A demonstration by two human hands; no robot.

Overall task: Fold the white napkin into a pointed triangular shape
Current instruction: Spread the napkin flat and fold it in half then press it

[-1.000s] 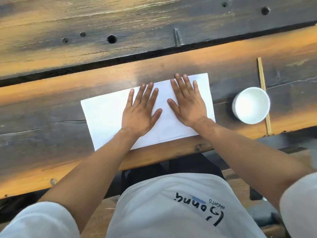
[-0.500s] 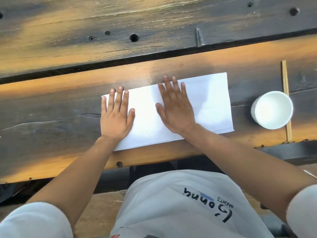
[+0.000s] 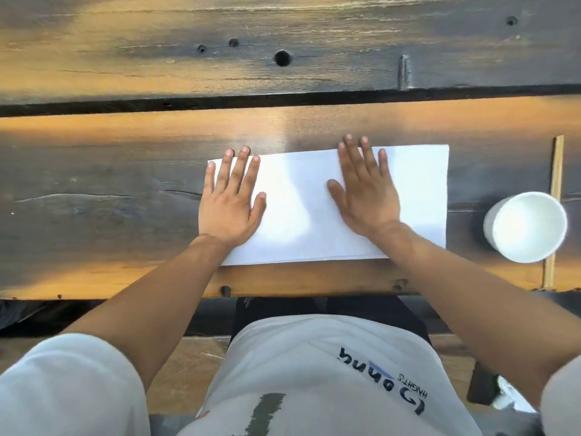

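Napkin (image 3: 301,212) lies flat on the near plank of the table (image 3: 94,190), folded to a wide rectangle, long edges running left to right. Left hand (image 3: 229,202) rests palm down on its left end, fingers straight and slightly spread, gripping nothing. Right hand (image 3: 366,193) lies flat right of centre, fingers straight, fingertips past the far edge. White cup (image 3: 526,229) stands just right of the napkin, apart from it, over a thin wooden stick (image 3: 556,184).

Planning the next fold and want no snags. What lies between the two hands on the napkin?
Only bare napkin: the head view shows a smooth white stretch between the left hand and the right hand, both pressed flat.
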